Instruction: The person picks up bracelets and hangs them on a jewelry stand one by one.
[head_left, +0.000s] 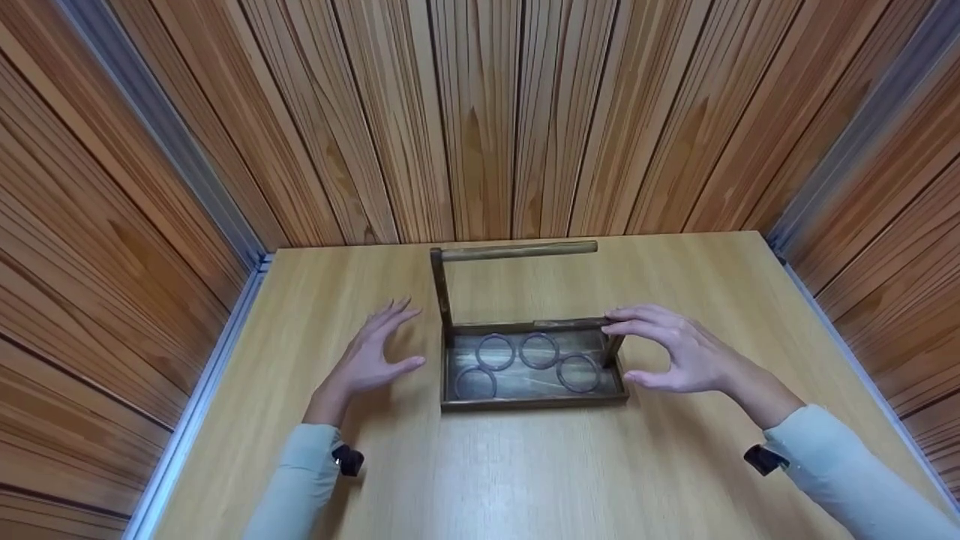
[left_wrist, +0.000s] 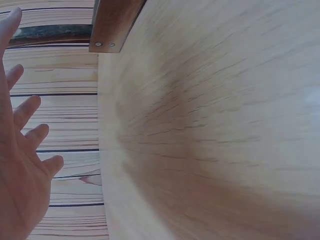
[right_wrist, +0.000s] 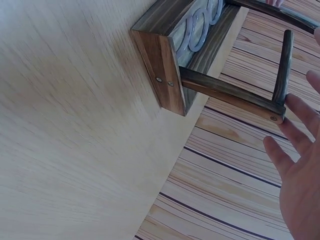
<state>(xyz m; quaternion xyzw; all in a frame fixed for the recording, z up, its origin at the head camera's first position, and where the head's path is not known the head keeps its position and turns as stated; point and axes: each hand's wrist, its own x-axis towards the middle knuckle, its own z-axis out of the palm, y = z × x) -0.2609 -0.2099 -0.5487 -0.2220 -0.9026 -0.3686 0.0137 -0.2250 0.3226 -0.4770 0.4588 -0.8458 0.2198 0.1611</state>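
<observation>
A dark wooden box (head_left: 534, 403) stands on the table, with several pale rings (head_left: 578, 391) lying flat inside. From its left end rises a tall post (head_left: 441, 292) topped by a long horizontal bar (head_left: 525, 250). A shorter post (head_left: 613, 349) at the right end carries a shorter bar (head_left: 571, 324). To the left, apart from the box, my left hand (head_left: 366, 360) is held with fingers spread and nothing in it. My right hand (head_left: 671, 352) has its fingertips right at the top of the shorter post, fingers loosely extended, as the right wrist view also shows.
The light wooden table (head_left: 487, 480) ends at a plank wall (head_left: 480, 135) behind the box. More plank walls flank it left and right, with metal rails (head_left: 202, 382) along the sides.
</observation>
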